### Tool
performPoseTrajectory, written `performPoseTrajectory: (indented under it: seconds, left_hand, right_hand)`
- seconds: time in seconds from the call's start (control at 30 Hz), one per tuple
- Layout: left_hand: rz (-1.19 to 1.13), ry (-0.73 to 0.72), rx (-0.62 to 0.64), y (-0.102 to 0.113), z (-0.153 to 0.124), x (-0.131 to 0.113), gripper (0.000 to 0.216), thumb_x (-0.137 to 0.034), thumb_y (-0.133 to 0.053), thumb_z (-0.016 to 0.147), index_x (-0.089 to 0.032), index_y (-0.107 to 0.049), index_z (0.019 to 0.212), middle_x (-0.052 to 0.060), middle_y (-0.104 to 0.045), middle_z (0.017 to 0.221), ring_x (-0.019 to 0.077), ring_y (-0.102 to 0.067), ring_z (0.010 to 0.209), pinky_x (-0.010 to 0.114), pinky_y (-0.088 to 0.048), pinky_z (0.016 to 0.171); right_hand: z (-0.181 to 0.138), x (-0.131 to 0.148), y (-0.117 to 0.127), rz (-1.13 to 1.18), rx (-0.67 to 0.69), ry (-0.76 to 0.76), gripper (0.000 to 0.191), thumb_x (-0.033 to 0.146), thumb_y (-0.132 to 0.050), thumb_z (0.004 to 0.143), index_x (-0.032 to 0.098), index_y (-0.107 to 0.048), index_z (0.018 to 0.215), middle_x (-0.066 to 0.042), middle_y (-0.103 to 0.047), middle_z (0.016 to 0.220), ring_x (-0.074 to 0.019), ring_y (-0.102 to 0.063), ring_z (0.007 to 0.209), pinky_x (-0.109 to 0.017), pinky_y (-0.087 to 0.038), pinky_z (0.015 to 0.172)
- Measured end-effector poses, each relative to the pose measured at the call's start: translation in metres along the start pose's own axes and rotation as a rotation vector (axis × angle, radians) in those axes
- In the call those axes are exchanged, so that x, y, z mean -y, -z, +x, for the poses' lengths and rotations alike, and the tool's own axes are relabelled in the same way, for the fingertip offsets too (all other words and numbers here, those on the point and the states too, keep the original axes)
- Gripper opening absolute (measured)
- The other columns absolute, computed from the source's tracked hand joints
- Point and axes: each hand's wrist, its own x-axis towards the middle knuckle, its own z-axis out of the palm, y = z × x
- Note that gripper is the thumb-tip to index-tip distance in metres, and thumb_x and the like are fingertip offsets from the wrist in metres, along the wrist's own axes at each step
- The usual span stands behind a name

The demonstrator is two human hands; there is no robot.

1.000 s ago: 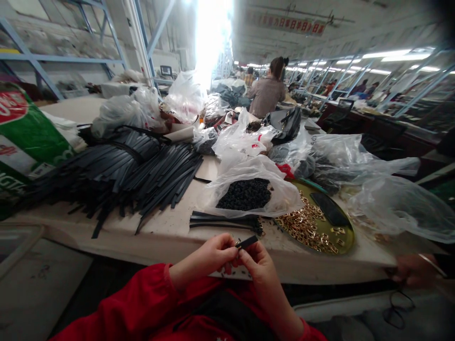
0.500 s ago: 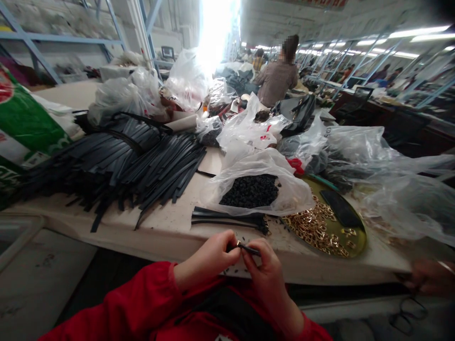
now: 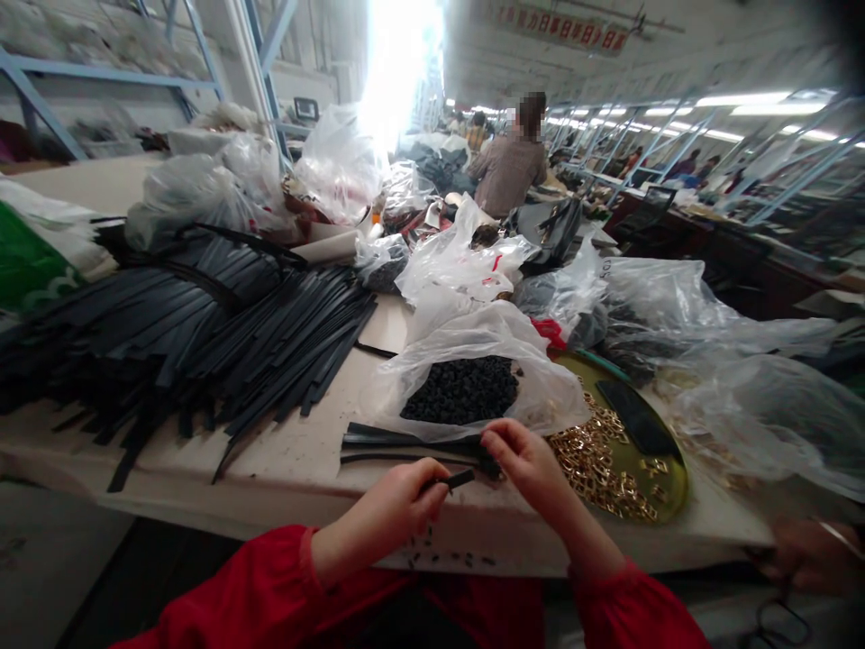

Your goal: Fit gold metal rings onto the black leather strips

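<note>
My left hand (image 3: pixel 412 494) is closed around a black strap (image 3: pixel 462 479), whose short end sticks out past the fingertips toward the right. Up and to the right of it, my right hand (image 3: pixel 519 455) hovers at the front edge of a clear plastic bag (image 3: pixel 388 397) heaped with small black pieces (image 3: pixel 463 389). Its fingers are curled together in a pinch; whatever they hold, if anything, is too small to make out. Beneath that hand, partly covered by it, lies a small bundle of finished-looking black straps (image 3: pixel 398 439).
A round yellowish tray (image 3: pixel 678 491) of gold-coloured buckles (image 3: pixel 598 460) and a dark phone-like slab (image 3: pixel 639 416) sits at right. Long black strips (image 3: pixel 203 333) spread over the left. Plastic bags (image 3: pixel 666 293) crowd behind. Another person's hand (image 3: pixel 814 554) with scissors (image 3: pixel 780 622) is at lower right.
My right hand has let go of the strap and moved up and right to the bag. My left hand keeps the strap, now lower and apart. The view has shifted slightly.
</note>
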Motion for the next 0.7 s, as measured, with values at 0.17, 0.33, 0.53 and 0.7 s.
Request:
performPoseTrajectory:
  seconds: [0.17,0.33,0.53,0.7]
  left_hand:
    - [-0.069,0.081,-0.021,0.003,-0.001,-0.001,0.022,-0.030,-0.038,0.081,-0.016,-0.054,0.084,-0.004,-0.050,0.058,0.0093,-0.046,0.048,0.019,-0.034,0.045]
    - [-0.092,0.125,-0.056,0.004,-0.003,0.002,0.020,-0.031,-0.039,0.079,-0.016,-0.053,0.082,-0.005,-0.047,0.055,0.0087,-0.043,0.045,0.018,-0.032,0.042]
    - [-0.102,0.097,-0.075,0.005,0.003,-0.008,0.021,-0.035,-0.040,0.077,-0.017,-0.049,0.076,-0.006,-0.044,0.052,0.0084,-0.040,0.042,0.019,-0.031,0.040]
    - [-0.015,0.014,-0.136,0.007,0.011,-0.019,0.034,-0.048,-0.038,0.076,-0.017,-0.050,0.082,-0.004,-0.048,0.054,0.0116,-0.047,0.046,0.020,-0.036,0.041]
  right_hand:
    - [0.058,-0.029,0.006,-0.496,-0.125,-0.092,0.005,0.015,-0.056,0.071,0.015,-0.060,0.073,-0.011,-0.061,0.083,-0.0239,-0.057,0.084,-0.033,-0.038,0.074]
    - [0.063,-0.038,-0.008,-0.426,-0.143,-0.088,0.010,0.005,-0.055,0.065,0.015,-0.058,0.068,-0.011,-0.059,0.082,-0.0247,-0.055,0.086,-0.035,-0.036,0.076]
    - [0.043,-0.023,0.000,-0.154,-0.229,-0.073,0.011,0.020,-0.051,0.074,0.016,-0.055,0.084,-0.007,-0.060,0.082,-0.0193,-0.055,0.079,-0.032,-0.041,0.073]
    - [0.003,0.010,-0.007,0.101,-0.239,-0.071,0.020,0.031,-0.054,0.075,0.017,-0.057,0.089,0.001,-0.062,0.064,-0.0122,-0.057,0.056,-0.024,-0.044,0.054]
